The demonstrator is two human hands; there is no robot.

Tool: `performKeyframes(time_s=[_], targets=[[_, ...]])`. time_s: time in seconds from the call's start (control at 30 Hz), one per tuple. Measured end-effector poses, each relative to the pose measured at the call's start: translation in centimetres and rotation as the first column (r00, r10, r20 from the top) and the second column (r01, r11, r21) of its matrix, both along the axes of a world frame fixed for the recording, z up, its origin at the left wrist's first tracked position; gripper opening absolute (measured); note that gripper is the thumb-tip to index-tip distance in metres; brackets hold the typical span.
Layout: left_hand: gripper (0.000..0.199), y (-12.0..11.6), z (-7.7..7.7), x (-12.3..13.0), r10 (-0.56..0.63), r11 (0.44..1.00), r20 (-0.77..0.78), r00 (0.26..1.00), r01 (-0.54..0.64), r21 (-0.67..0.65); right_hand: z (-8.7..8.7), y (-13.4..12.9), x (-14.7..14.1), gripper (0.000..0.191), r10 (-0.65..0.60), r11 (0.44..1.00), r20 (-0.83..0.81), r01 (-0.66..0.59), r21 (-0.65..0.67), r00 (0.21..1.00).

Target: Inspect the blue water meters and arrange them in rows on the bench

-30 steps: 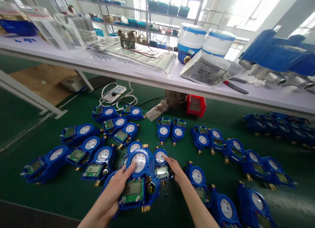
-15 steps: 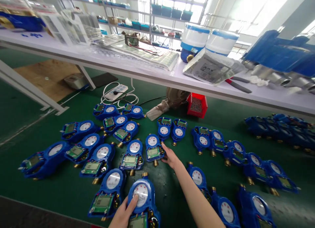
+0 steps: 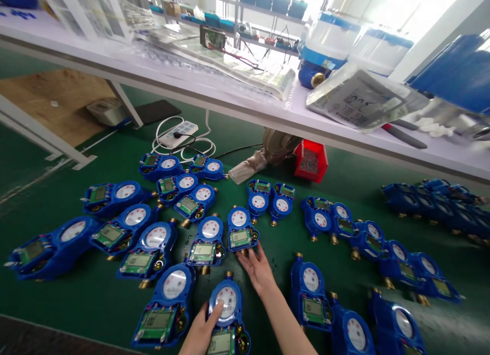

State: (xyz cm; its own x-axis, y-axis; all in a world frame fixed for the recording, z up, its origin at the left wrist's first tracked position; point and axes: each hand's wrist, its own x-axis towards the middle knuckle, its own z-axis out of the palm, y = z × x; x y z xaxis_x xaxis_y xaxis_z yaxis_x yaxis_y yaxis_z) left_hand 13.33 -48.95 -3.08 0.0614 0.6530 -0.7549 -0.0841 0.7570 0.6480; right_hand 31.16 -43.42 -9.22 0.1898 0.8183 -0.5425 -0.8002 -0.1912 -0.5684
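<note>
At the bottom centre my left hand [image 3: 202, 328] is closed round the left side of a blue water meter [image 3: 226, 300], its thumb on the white dial. My right hand [image 3: 257, 269] has its fingers spread at the lower edge of another blue meter [image 3: 238, 219], which lies on the green surface with its display towards me. Just left of that one is a meter [image 3: 210, 227] with a lit display. A further meter [image 3: 175, 285] lies left of my left hand. The undersides of both held or touched meters are hidden.
Several more blue meters [image 3: 311, 278] lie left, right and behind. A white shelf [image 3: 153, 84] crosses above the green surface [image 3: 264, 314]. Under it are a red bin [image 3: 311, 161] of small parts, a heat gun wrapped in plastic [image 3: 248, 166] and a power strip [image 3: 178, 135].
My right hand has moved from the right side of the centre meter to its lower edge, fingers spreading. My left hand stays on its meter. The view has shifted.
</note>
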Motion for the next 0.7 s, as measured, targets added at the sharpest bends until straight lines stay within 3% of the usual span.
performKeyframes(time_s=[0.13, 0.4, 0.7], targets=[[0.060, 0.2, 0.1, 0.2, -0.004, 1.000, 0.003, 1.000, 0.004, 0.002, -0.5, 2.0, -0.7, 0.095, -0.033, 0.999, 0.001, 0.033, 0.027, 0.999], [0.065, 0.8, 0.6, 0.0, -0.061, 0.998, 0.034, 0.998, 0.062, -0.033, -0.6, 8.4, -0.1, 0.081, -0.021, 0.999, 0.035, 0.019, 0.051, 0.999], [0.060, 0.7, 0.4, 0.2, -0.078, 0.997, -0.010, 0.997, 0.078, 0.006, -0.6, 12.7, -1.6, 0.050, 0.029, 0.997, 0.108, -0.036, 0.071, 0.994]])
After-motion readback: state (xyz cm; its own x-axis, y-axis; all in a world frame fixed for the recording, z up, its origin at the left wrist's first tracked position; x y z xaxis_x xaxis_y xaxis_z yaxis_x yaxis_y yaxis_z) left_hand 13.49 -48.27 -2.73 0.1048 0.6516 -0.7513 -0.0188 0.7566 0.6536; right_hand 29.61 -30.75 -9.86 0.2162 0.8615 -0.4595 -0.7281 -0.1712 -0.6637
